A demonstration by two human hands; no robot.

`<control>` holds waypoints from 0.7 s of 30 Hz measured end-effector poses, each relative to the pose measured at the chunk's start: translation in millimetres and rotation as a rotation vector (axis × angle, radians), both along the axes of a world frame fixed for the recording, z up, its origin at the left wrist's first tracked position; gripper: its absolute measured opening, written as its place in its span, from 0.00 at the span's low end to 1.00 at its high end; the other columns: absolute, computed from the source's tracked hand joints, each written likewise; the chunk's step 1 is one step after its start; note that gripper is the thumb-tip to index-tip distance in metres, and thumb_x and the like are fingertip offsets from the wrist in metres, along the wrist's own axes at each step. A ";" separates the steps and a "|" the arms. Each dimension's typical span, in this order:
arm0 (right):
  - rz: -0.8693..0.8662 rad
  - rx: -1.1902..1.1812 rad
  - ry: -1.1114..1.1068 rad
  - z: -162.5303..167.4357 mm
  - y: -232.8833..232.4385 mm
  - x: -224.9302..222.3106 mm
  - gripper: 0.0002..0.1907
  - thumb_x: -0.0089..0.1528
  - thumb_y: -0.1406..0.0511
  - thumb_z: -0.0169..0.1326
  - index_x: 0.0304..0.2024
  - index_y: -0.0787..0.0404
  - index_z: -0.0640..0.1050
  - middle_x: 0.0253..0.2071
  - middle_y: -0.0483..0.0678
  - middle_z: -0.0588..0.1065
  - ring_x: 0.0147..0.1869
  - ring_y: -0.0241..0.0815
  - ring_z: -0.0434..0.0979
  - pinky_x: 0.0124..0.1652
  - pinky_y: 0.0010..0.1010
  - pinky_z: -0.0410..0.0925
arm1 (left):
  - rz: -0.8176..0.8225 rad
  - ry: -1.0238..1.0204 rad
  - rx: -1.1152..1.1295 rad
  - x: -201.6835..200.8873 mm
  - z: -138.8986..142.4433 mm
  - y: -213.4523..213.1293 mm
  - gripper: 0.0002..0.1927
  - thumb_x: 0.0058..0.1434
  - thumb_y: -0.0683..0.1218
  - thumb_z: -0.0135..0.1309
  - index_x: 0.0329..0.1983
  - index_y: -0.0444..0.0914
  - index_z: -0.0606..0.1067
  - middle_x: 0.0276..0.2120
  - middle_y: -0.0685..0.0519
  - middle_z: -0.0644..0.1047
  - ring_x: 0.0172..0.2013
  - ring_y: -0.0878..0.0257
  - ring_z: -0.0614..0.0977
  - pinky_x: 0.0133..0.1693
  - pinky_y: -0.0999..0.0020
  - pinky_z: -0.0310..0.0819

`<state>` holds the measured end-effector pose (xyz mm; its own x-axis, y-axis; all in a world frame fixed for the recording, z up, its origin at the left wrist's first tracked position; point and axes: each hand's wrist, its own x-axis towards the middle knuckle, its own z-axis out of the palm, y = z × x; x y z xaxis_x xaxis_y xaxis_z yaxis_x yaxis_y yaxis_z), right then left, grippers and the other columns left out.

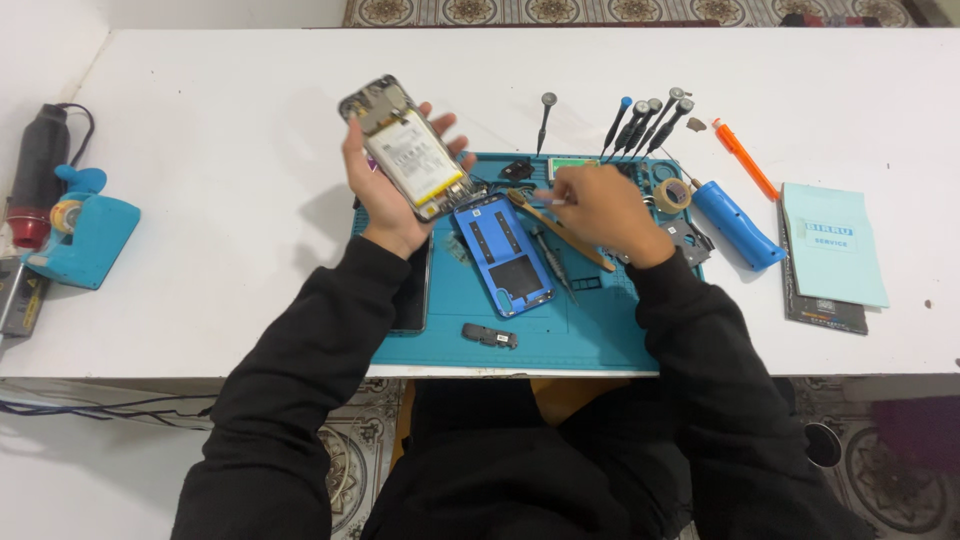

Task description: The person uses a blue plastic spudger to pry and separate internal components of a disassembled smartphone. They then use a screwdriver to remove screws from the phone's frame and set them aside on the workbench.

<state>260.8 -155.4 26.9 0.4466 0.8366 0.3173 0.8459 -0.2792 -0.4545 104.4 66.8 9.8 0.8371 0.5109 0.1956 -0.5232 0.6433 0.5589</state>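
Black sleeves, left hand [392, 190] gripping opened smartphone [412, 150] above blue repair mat [600, 335], right hand [600, 208] pinching small part over mat, blue back cover [504, 255] on mat

A white tabletop [230, 200] fills most of the view, smooth and evenly lit, with soft shadows falling toward seven o'clock. Its front edge runs straight across the lower middle, and a second white surface [45, 60] adjoins it at ten o'clock, meeting along a thin seam. Beyond the far edge, at twelve o'clock, a strip of patterned floor tile [560, 10] shows ornate medallions in beige and brown. The same tiled floor [880, 470] appears under the tabletop at four and seven o'clock. Dark cables [90, 408] trail below the edge at eight o'clock.
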 end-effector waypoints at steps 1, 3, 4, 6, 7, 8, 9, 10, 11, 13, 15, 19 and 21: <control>0.001 0.035 -0.016 -2.1 -0.9 6.5 0.10 0.59 0.61 0.59 0.29 0.62 0.77 0.24 0.49 0.76 0.26 0.44 0.76 0.28 0.34 0.67 | 0.030 -0.003 -0.004 -1.1 1.0 3.3 0.47 0.61 0.75 0.37 0.64 0.32 0.65 0.55 0.38 0.74 0.50 0.47 0.81 0.52 0.45 0.80; 0.002 0.106 -0.051 -4.4 -2.1 18.5 0.10 0.58 0.61 0.57 0.32 0.63 0.78 0.25 0.48 0.76 0.26 0.42 0.75 0.27 0.33 0.66 | 0.089 -0.012 -0.011 -2.3 3.2 9.9 0.48 0.60 0.76 0.37 0.61 0.30 0.64 0.55 0.37 0.74 0.50 0.46 0.81 0.53 0.43 0.80; -0.051 0.015 -0.029 -5.1 -2.1 23.0 0.15 0.60 0.58 0.59 0.29 0.64 0.79 0.23 0.50 0.75 0.24 0.44 0.74 0.27 0.34 0.65 | 0.085 -0.018 -0.023 -2.9 4.4 13.4 0.48 0.59 0.76 0.37 0.62 0.31 0.64 0.55 0.38 0.75 0.50 0.46 0.81 0.53 0.45 0.80; -0.161 -0.169 0.015 -4.6 -5.5 30.3 0.26 0.65 0.51 0.61 0.24 0.66 0.79 0.19 0.52 0.74 0.21 0.46 0.72 0.27 0.35 0.63 | 0.074 -0.029 -0.047 -4.3 5.9 19.0 0.49 0.58 0.77 0.36 0.65 0.34 0.65 0.56 0.38 0.75 0.49 0.47 0.81 0.51 0.47 0.80; -0.149 -0.211 0.020 -3.7 -7.1 32.2 0.26 0.63 0.50 0.62 0.24 0.65 0.80 0.19 0.52 0.74 0.21 0.46 0.72 0.26 0.35 0.63 | 0.069 -0.033 -0.049 -4.9 6.4 21.3 0.48 0.58 0.77 0.36 0.65 0.34 0.65 0.56 0.38 0.75 0.49 0.47 0.81 0.51 0.47 0.80; -0.137 -0.254 0.026 -2.8 -8.9 33.9 0.26 0.61 0.48 0.63 0.24 0.64 0.80 0.18 0.52 0.74 0.21 0.45 0.72 0.25 0.35 0.62 | 0.064 -0.036 -0.050 -6.0 6.9 24.3 0.48 0.57 0.76 0.36 0.65 0.35 0.65 0.57 0.38 0.75 0.48 0.46 0.81 0.51 0.48 0.81; -0.127 -0.296 0.034 -2.1 -11.0 35.4 0.26 0.59 0.47 0.64 0.24 0.63 0.81 0.18 0.52 0.74 0.20 0.45 0.71 0.24 0.35 0.62 | 0.058 -0.037 -0.051 -6.8 6.9 27.1 0.48 0.57 0.76 0.36 0.65 0.36 0.64 0.57 0.37 0.75 0.48 0.46 0.81 0.51 0.48 0.81; -0.134 -0.313 0.062 -0.4 -13.0 37.1 0.26 0.57 0.47 0.65 0.25 0.63 0.81 0.18 0.51 0.74 0.21 0.45 0.72 0.25 0.35 0.63 | 0.075 -0.008 -0.038 -6.9 6.7 29.7 0.47 0.57 0.76 0.37 0.65 0.36 0.64 0.57 0.37 0.76 0.48 0.45 0.81 0.50 0.48 0.81; -0.142 -0.331 0.091 1.5 -15.7 38.6 0.26 0.55 0.46 0.66 0.26 0.62 0.82 0.19 0.51 0.75 0.21 0.45 0.73 0.25 0.35 0.63 | 0.091 0.024 -0.027 -6.9 5.5 31.6 0.46 0.57 0.75 0.37 0.64 0.36 0.65 0.56 0.37 0.76 0.48 0.45 0.82 0.50 0.48 0.81; -0.152 -0.372 0.119 7.7 -21.1 42.5 0.27 0.51 0.45 0.69 0.27 0.62 0.82 0.20 0.51 0.76 0.23 0.45 0.75 0.26 0.34 0.66 | 0.128 0.088 -0.014 -6.0 3.2 36.9 0.44 0.57 0.73 0.39 0.63 0.37 0.65 0.54 0.39 0.77 0.48 0.44 0.82 0.48 0.48 0.81; -0.159 -0.422 0.122 14.4 -29.4 45.2 0.29 0.46 0.44 0.72 0.28 0.63 0.83 0.23 0.51 0.78 0.26 0.46 0.78 0.28 0.33 0.69 | 0.167 0.161 -0.014 -4.6 -1.0 41.1 0.41 0.57 0.72 0.42 0.60 0.37 0.65 0.50 0.43 0.77 0.47 0.44 0.83 0.45 0.48 0.81; -0.220 -0.716 0.178 24.3 -36.5 41.4 0.25 0.39 0.51 0.77 0.30 0.60 0.86 0.30 0.52 0.81 0.36 0.49 0.82 0.35 0.37 0.71 | 0.145 0.206 -0.030 -5.0 -6.8 52.1 0.35 0.59 0.68 0.46 0.53 0.35 0.68 0.43 0.46 0.75 0.45 0.43 0.82 0.44 0.46 0.81; -0.258 -0.802 0.176 24.8 -34.5 34.4 0.23 0.40 0.53 0.77 0.30 0.60 0.87 0.34 0.52 0.83 0.40 0.49 0.83 0.38 0.37 0.72 | 0.124 0.171 -0.045 -6.8 -10.2 52.1 0.33 0.61 0.67 0.46 0.49 0.34 0.69 0.41 0.44 0.74 0.44 0.43 0.82 0.44 0.46 0.81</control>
